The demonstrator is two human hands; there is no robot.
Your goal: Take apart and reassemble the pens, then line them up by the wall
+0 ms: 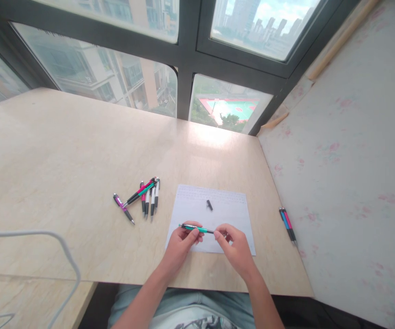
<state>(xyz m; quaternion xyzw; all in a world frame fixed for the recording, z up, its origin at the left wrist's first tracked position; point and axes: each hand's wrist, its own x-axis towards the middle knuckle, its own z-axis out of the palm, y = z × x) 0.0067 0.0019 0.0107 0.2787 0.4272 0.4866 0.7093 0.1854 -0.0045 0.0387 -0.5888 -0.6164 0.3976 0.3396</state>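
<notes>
A teal ballpoint pen (203, 230) lies level across my left hand (183, 238), its clip end pointing left. The thumb and fingers of that hand are closed around its barrel. My right hand (232, 242) pinches at the pen's front end, where a thin dark piece sticks out of the teal barrel. Its fingertips hide what exactly is between them. Below both hands lies a white sheet of paper (197, 205) with handwriting along its upper part. On the sheet, just beyond the pen, rests a short black piece (210, 205) that looks like a pen's grip section.
Left of the paper lie several pens in a loose pile (149, 196), with a purple pen (123, 209) beside it. A blue pen (286, 225) and a pink pen (289, 224) lie by the wall at right. A white cable (63, 249) curves at lower left.
</notes>
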